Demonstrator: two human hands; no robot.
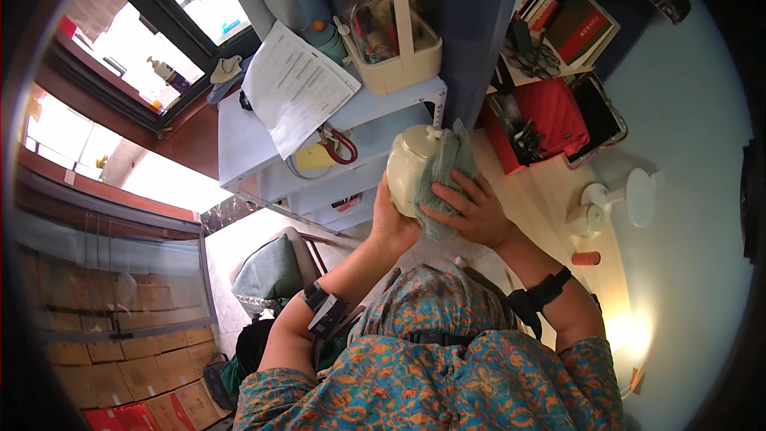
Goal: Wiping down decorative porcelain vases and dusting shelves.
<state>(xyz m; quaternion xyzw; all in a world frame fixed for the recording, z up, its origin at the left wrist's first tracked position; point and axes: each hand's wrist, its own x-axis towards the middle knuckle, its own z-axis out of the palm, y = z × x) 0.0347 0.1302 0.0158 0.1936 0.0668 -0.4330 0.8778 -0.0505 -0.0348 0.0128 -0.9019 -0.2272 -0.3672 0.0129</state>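
Note:
A cream lidded jar point(405, 170) with a small knob on its lid is held up in front of me, slightly tilted. My left hand point(392, 215) supports its lower left side. A grey-green cloth point(441, 191) lies against the jar's right side, its top end reaching up beside the lid knob. My right hand point(476, 206) presses this cloth to the jar with fingers spread across it. The cloth hides the jar's right side.
A white metal shelf unit point(383, 103) stands ahead, bearing printed paper point(302, 87) and a cream handled storage box point(398, 72). On the right, a wooden desk point(538, 203) holds a red box point(508, 143) and a small cream jar point(585, 220). A cushioned chair point(272, 272) stands at left.

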